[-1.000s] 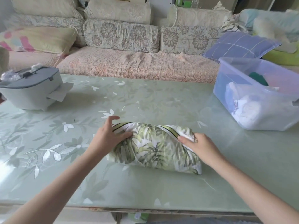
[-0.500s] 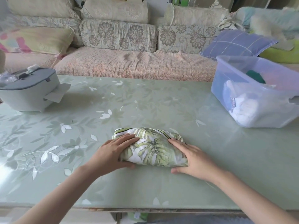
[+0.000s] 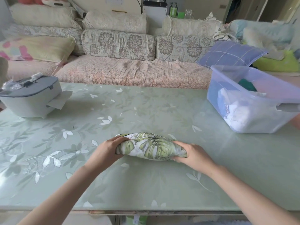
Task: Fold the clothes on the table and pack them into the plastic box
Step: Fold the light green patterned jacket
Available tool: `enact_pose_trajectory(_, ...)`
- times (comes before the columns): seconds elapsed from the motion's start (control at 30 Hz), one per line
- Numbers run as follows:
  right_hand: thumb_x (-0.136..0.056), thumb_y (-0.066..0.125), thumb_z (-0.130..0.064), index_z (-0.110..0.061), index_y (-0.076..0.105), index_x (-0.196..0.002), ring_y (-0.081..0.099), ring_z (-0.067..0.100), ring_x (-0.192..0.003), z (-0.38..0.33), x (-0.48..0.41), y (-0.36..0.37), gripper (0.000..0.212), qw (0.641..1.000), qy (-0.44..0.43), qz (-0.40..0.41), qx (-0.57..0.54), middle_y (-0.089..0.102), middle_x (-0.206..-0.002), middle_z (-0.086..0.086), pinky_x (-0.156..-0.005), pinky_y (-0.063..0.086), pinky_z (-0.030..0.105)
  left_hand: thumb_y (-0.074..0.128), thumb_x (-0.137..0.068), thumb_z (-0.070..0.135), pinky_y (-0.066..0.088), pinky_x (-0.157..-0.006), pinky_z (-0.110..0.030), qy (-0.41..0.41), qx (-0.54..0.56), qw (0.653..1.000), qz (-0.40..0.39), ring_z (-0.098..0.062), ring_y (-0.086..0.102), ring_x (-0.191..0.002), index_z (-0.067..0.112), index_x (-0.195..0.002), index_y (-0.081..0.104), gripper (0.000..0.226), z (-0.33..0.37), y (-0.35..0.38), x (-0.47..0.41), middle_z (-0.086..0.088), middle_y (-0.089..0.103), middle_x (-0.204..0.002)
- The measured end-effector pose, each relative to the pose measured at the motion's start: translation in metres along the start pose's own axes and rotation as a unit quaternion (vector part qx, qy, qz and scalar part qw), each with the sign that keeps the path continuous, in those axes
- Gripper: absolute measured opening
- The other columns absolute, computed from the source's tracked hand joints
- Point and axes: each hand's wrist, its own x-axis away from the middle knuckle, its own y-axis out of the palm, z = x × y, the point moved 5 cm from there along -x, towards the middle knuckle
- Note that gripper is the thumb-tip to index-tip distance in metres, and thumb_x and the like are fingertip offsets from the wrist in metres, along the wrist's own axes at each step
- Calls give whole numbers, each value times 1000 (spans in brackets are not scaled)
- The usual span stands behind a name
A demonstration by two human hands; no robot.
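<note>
The leafy cloth [image 3: 151,146] is now a small, fat bundle. A second ago the hands were tucking its last flap over. Half a second ago both hands lay flat on top and pressed it down. Now they have moved to the two ends. The left hand [image 3: 105,151] holds the left end and the right hand [image 3: 193,155] holds the right end. The fingers curl around the bundle, with thumbs on top and the other fingers tucked under.

I think the folding of this cloth is done and the next job is to carry it away. The bundle sits at the near middle of the table [image 3: 146,108]. I cannot tell if it is already a little off the top.

The plastic box [image 3: 214,95] stands far off to the right, at the back of the table. It already has white clothes and something green inside.

A gray machine [image 3: 30,98] sits at the far left. I see no words or labels that I can read anywhere.
</note>
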Motion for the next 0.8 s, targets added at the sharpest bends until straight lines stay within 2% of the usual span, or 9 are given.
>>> enact_pose_trajectory(0.13, -66, 72, -66, -34, 63, -117, 65, 9, -98, 0, 4, -12, 61, 987, 40, -23, -152, 71, -104, -12, -88, 50, 34, 77, -67, 7, 44, -61, -24, -99, 39, 994, 17, -17, 57, -71, 29, -103, 65, 43, 4, -9, -1, 13, 61, -74)
enact_pose_trajectory(0.17, -68, 75, -59, -32, 67, -109, 65, 5, -92, -1, 5, -16, 50, 981, 38, -29, -187, 72, -98, -14, -85, 51, 31, 77, -68, 8, 42, -58, -20, -107, 44, 993, 17, -12, 55, -67, 30, -100, 65, 40, 6, -12, -1, 14, 60, -69)
enact_pose_trajectory(0.23, -78, 78, -27, -26, 69, -96, 64, -2, -80, -5, 11, -27, 20, 968, 35, -48, -245, 73, -87, -14, -77, 49, 22, 80, -69, 14, 40, -55, -14, -104, 67, 992, 19, -3, 54, -62, 34, -90, 63, 34, 13, -22, -1, 17, 61, -65)
enact_pose_trajectory(0.3, -82, 73, -10, -20, 68, -88, 62, -3, -69, -10, 18, -44, 13, 956, 44, -54, -284, 71, -75, -14, -68, 46, 16, 85, -67, 25, 42, -56, -14, -88, 84, 992, 16, -1, 54, -62, 37, -80, 60, 30, 24, -35, -4, 23, 61, -69)
enact_pose_trajectory(0.37, -83, 70, -4, -15, 67, -88, 62, -3, -68, -13, 25, -60, 12, 947, 50, -65, -310, 70, -72, -14, -65, 47, 14, 84, -67, 31, 38, -53, -15, -78, 95, 992, 13, -4, 48, -56, 36, -69, 56, 29, 38, -48, -8, 22, 57, -61)
enact_pose_trajectory(0.5, -81, 71, -9, -3, 68, -97, 65, 4, -75, -12, 31, -92, 18, 947, 59, -69, -307, 73, -83, -4, -69, 51, 17, 84, -68, 29, 34, -48, -14, -53, 107, 993, 9, -4, 44, -51, 26, -68, 59, 25, 66, -66, -21, 19, 55, -55)
enact_pose_trajectory(0.63, -81, 73, -12, -4, 69, -95, 66, 2, -73, 0, 23, -128, 17, 954, 68, -57, -285, 73, -83, -3, -66, 50, 14, 82, -69, 30, 34, -49, -18, -44, 106, 993, 8, -4, 43, -49, 23, -69, 60, 23, 87, -68, -50, 12, 56, -54)
enact_pose_trajectory(0.7, -81, 73, -13, -10, 69, -92, 65, -2, -71, 10, 9, -145, 12, 961, 68, -41, -265, 72, -80, -9, -64, 48, 11, 82, -70, 33, 44, -55, -24, -45, 102, 994, 17, -4, 52, -54, 24, -76, 64, 20, 94, -62, -74, 12, 62, -60)
enact_pose_trajectory(0.8, -80, 74, -19, -16, 67, -87, 64, -3, -69, 37, -24, -163, 11, 969, 72, -13, -235, 71, -74, -14, -66, 49, 13, 78, -70, 42, 50, -63, -34, -50, 50, 997, 40, -19, 62, -70, 24, -87, 67, 27, 102, -45, -120, 7, 67, -71)
